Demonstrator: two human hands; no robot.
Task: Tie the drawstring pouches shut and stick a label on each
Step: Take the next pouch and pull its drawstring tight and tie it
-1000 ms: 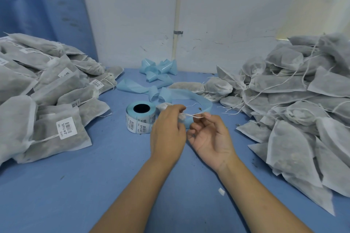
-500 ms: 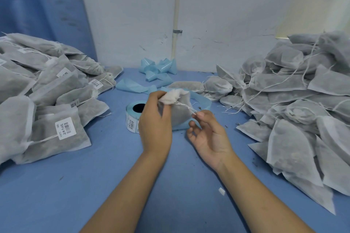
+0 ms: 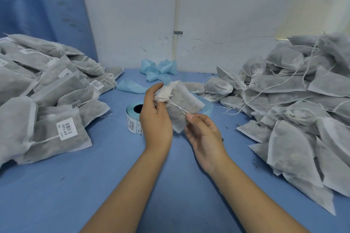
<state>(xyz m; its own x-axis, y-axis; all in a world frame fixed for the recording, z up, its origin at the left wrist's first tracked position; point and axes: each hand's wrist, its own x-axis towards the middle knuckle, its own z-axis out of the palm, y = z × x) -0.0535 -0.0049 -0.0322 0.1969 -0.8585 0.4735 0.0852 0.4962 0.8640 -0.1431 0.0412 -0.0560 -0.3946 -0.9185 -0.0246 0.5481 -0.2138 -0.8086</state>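
Head cam: drawstring (image 3: 178, 107) is pinched at the right hand (image 3: 204, 135) fingertips, palm turned up. The pouch (image 3: 184, 104) is held just beyond, neck bunched in the curled left hand (image 3: 156, 120), label roll (image 3: 133, 119) tucked behind it.

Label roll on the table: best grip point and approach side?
Probably from above. The label roll lies flat with its core hole facing up, so fingers in the core and a thumb on the outer wall should pinch it firmly. Come in at its left side, since the left hand, holding the pouch, covers the right.
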